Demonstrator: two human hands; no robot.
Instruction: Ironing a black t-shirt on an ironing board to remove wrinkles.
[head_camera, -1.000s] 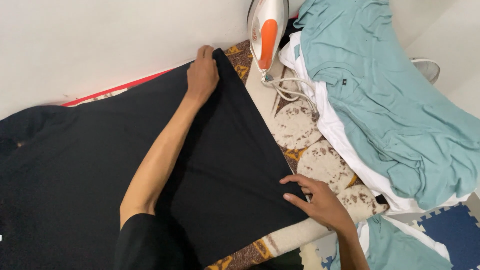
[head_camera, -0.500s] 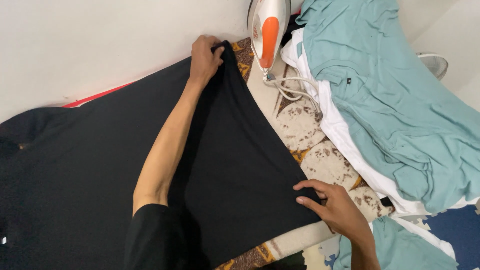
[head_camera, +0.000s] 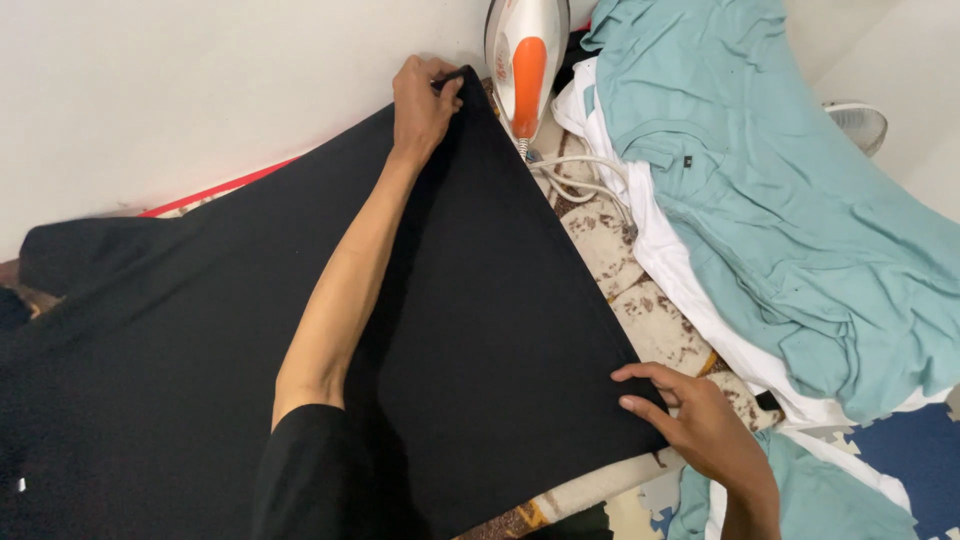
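A black garment (head_camera: 200, 340) lies spread flat over a patterned ironing pad (head_camera: 640, 290), covering most of it from the left edge to near the right side. The left hand (head_camera: 425, 95) reaches to the far edge and pinches the garment's far corner, fingers closed on the cloth. The right hand (head_camera: 700, 420) clasps the near right corner at the pad's near edge, thumb on top. Just beside the left hand, an orange-and-white iron (head_camera: 527, 55) stands upright at the far edge, its white cord (head_camera: 580, 170) trailing across the bare pad. A teal shirt (head_camera: 790, 220) over a white garment (head_camera: 690, 290) is heaped along the right edge.
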